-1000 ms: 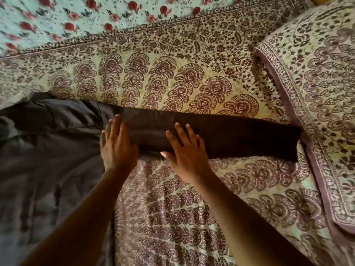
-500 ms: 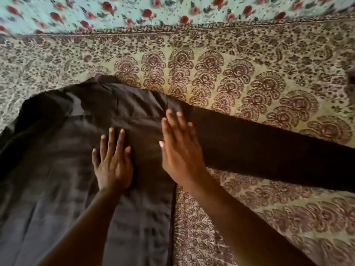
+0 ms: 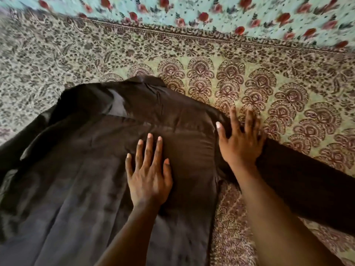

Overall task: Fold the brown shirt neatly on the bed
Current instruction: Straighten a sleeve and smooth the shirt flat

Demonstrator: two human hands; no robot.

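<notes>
Brown cloth under my left hand (image 3: 148, 175): palm down, fingers spread and flat on the shirt's body, gripping nothing.
Right hand (image 3: 241, 141): also flat and open, resting at the shoulder where the sleeve begins; the fingertips (image 3: 249, 114) reach past the cloth onto the bedcover, though they are blurred and I cannot be sure how far.
Brown shirt (image 3: 86, 179): spread on the bed, collar (image 3: 142, 83) at the far edge, body running toward me at left.
Sleeve (image 3: 307, 179): laid out straight to the right, passing under my right forearm.
Bedcover (image 3: 249, 73): cream with maroon fan motifs and a leafy border, beneath the shirt.
Far cloth (image 3: 230, 14): pale turquoise with red flowers, beyond the border.
</notes>
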